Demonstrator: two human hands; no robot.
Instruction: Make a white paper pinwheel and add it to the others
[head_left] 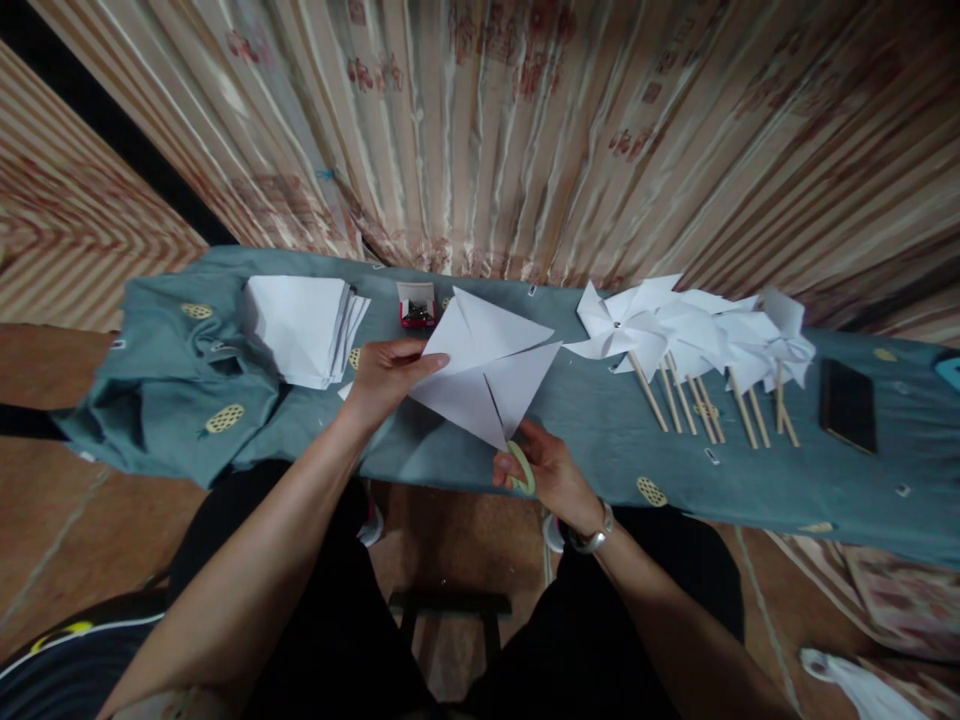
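Observation:
My left hand [388,378] pinches the left corner of a white square of paper [480,345], thumb on top. One slit runs into the sheet from its right corner. Closed around the pale green handles of a pair of scissors [523,468] is my right hand [551,465]. The dark blade lies across the paper's lower corner, pointing up and left toward its middle. Part of the blades is hidden by the sheet. To the left lies a stack of white paper [296,325]. Several white paper pinwheels [637,318] on wooden sticks lie to the right.
A small red box [417,308] of metal pins or tacks stands open behind the paper. A black phone [847,403] lies at the right on the green cloth [600,450], which is bunched at the left. A pleated curtain [487,130] hangs directly behind.

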